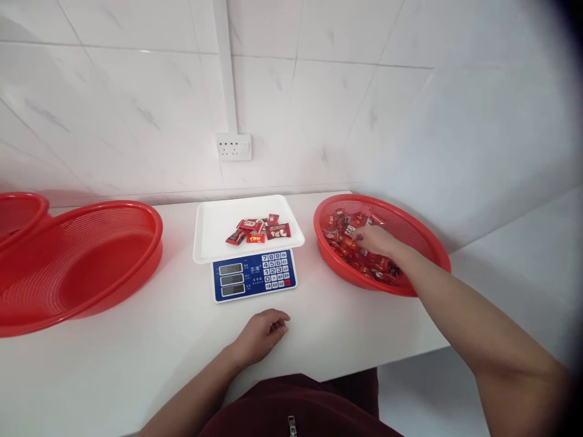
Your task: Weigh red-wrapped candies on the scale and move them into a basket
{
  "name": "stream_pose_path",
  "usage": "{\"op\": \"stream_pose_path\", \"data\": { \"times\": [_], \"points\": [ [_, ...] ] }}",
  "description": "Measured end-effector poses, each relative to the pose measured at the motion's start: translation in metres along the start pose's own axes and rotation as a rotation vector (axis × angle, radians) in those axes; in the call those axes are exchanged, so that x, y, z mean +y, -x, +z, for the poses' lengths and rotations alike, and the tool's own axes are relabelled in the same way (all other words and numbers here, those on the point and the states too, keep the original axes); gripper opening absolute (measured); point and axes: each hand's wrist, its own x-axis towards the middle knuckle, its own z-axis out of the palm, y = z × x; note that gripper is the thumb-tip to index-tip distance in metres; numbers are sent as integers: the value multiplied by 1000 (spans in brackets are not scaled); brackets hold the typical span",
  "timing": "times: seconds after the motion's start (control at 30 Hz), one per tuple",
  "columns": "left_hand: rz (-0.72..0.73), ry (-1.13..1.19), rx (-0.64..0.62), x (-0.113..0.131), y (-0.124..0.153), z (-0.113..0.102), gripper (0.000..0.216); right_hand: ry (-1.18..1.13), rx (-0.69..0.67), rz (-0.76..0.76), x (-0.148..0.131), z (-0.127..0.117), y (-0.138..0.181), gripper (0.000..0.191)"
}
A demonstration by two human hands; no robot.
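My right hand (374, 238) reaches into the red mesh basket (421, 243) on the right. Its fingers are pinched at a red wrapped candy (350, 230) with white lettering, among many other small red packets. My left hand (264, 332) rests on the table in front of the scale, its fingers loosely curled with nothing visible in them. On the white weighing tray (216, 227) lies a small pile of wrapped candies (255, 238), mostly red. Below the tray is the blue keypad panel of the digital scale (254, 285), its displays lit with digits too faint to read surely.
A large red basket (104, 267) stands at the left, with another red basket (20, 221) partly overlapping it at the frame edge. The white table (182, 340) meets a tiled wall behind. A socket (234, 147) is on that wall above the scale.
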Motion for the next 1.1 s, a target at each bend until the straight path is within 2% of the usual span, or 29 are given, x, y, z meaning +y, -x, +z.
{"op": "stream_pose_path", "data": {
  "times": [0.13,0.27,0.33,0.43,0.53,0.67,0.77,0.83,0.9,0.97,1.03,1.1],
  "points": [
    [8,13,-6,1,1,0,26,-88,120,-7,-20,-37,12,12],
    [38,5,-8,1,2,0,26,-367,234,-67,-65,-66,26,10],
    [39,-8,-8,1,1,0,26,-480,235,-156,-94,-70,29,8],
    [42,-16,-11,1,1,0,26,-597,245,-281,-136,-63,21,6],
    [45,-4,-10,1,2,-1,26,-679,251,-361,-161,-49,6,10],
    [43,32,-24,1,4,-2,26,-772,215,-368,-162,-27,11,23],
    [11,142,-24,3,6,-1,26,-875,123,-349,-147,0,43,18],
    [-34,373,-62,5,6,0,35,-892,95,-275,-138,28,70,13],
    [-75,654,-133,8,4,3,49,-931,126,-211,-134,62,96,15],
    [-90,822,-182,10,2,7,56,-996,162,-156,-135,96,118,18],
    [-84,852,-156,10,0,10,53,-1047,225,-111,-140,122,133,19],
    [-99,822,-76,8,-2,12,46,-1091,251,-128,-146,140,141,18]
  ]
}}
